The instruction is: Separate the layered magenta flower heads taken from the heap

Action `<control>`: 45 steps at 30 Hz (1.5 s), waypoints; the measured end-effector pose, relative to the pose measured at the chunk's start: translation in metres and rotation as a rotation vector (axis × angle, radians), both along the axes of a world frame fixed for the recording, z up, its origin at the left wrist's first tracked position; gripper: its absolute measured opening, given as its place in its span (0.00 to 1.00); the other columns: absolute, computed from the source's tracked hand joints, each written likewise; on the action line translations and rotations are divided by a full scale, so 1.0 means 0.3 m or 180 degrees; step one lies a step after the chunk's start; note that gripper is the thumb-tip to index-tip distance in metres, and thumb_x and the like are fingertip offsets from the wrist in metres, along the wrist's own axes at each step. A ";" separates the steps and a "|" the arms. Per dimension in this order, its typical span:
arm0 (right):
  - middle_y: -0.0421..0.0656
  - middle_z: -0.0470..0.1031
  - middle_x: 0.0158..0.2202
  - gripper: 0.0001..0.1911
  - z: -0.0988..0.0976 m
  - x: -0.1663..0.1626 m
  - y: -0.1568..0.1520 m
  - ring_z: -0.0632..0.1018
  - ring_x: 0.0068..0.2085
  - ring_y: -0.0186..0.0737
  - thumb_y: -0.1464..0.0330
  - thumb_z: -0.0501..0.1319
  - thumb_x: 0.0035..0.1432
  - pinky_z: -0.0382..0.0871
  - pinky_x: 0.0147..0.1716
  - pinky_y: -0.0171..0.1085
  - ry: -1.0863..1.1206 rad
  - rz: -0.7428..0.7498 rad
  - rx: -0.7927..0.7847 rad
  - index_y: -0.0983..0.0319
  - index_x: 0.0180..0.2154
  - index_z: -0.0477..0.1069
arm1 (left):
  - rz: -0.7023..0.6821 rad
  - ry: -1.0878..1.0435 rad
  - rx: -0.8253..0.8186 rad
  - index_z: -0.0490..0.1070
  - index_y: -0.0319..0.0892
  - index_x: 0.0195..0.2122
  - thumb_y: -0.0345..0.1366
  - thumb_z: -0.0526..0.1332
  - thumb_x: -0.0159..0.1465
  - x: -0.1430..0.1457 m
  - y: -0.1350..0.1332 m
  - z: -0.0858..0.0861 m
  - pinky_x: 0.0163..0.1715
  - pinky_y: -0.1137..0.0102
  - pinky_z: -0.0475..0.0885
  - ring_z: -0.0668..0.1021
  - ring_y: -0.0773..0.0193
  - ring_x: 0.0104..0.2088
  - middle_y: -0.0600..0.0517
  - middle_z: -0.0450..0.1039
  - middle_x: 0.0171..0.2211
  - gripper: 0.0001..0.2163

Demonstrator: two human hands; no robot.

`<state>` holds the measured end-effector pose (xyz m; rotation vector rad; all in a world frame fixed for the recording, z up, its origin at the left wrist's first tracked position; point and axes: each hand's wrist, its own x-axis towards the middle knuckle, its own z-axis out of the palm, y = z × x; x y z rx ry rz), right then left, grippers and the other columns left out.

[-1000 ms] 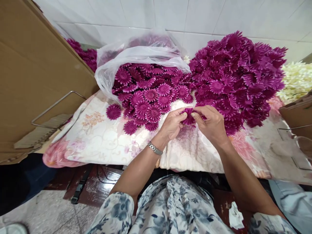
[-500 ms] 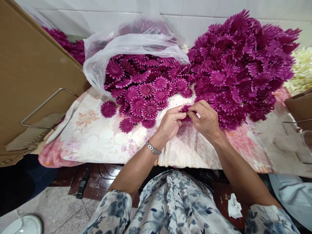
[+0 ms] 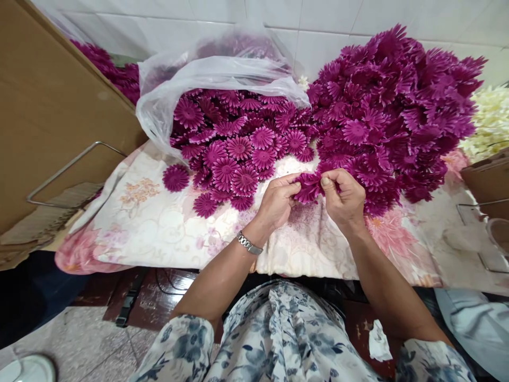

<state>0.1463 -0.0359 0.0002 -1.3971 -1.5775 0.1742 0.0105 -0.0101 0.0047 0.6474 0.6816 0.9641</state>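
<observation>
Your left hand pinches a flower between thumb and fingers; your right hand pinches its opposite edge. A pile stands beyond your right hand.

Bright light on floral cloth, dimness beneath, wide-angle stretching toward edges
</observation>
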 end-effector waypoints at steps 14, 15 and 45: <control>0.40 0.68 0.28 0.09 0.001 -0.013 -0.007 0.70 0.30 0.33 0.65 0.54 0.60 0.65 0.32 0.35 0.0206 0.0582 -0.0456 0.62 0.31 0.69 | 0.0207 0.0264 0.0265 0.70 0.39 0.29 0.30 0.65 0.47 0.012 -0.003 -0.012 0.23 0.75 0.65 0.69 0.72 0.22 0.57 0.68 0.23 0.08; 0.41 0.68 0.29 0.10 0.000 -0.011 -0.008 0.70 0.31 0.33 0.64 0.53 0.61 0.65 0.33 0.35 0.0185 0.0715 -0.0457 0.62 0.32 0.69 | 0.0250 0.0290 0.0299 0.69 0.39 0.29 0.32 0.66 0.47 0.011 -0.002 -0.015 0.23 0.75 0.65 0.69 0.72 0.22 0.57 0.67 0.23 0.09; 0.35 0.67 0.21 0.09 -0.005 0.015 -0.003 0.65 0.23 0.27 0.63 0.63 0.52 0.58 0.22 0.30 0.1229 0.0317 -0.0875 0.62 0.29 0.72 | 0.0597 0.1355 0.1398 0.72 0.39 0.26 0.25 0.60 0.52 -0.022 0.029 -0.019 0.32 0.75 0.66 0.71 0.72 0.28 0.55 0.71 0.25 0.04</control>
